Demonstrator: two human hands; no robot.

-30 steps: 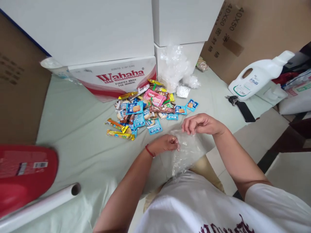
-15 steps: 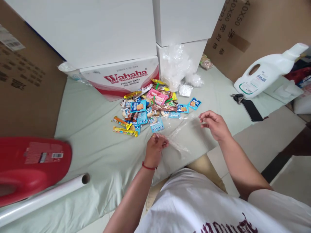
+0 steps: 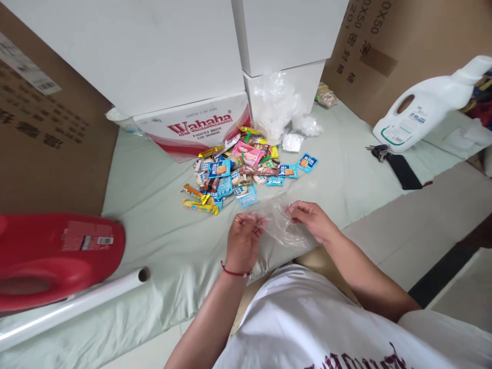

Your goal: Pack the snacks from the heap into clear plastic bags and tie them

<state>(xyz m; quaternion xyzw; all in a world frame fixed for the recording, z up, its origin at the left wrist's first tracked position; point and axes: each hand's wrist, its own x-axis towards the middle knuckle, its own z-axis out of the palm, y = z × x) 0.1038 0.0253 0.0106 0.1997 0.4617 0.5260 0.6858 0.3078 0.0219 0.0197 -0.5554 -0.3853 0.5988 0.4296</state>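
A clear plastic bag (image 3: 284, 228) hangs between my two hands near the front edge of the cloth-covered table. Its left side is pinched in the fingers of my left hand (image 3: 246, 230), which has a red cord at the wrist. My right hand (image 3: 310, 219) grips the bag's other side between thumb and fingers. Just beyond the hands lies a heap of small wrapped snacks: a pink wafer packet (image 3: 248, 152), blue sachets (image 3: 219, 168), brown bars (image 3: 259, 169) and yellow-wrapped sticks (image 3: 200, 206).
Behind the heap stand a Wahaba water carton (image 3: 200, 128) and crumpled clear plastic (image 3: 277, 107). To the right are a white detergent bottle (image 3: 426, 113), keys (image 3: 380, 152) and a black phone (image 3: 403, 171). At left lie a red jug (image 3: 77, 251) and a white tube (image 3: 88, 300).
My right hand has moved left and slightly down, closer to my left hand. The bag, stretched out before, is now bunched and slacker between them. The view has shifted slightly.
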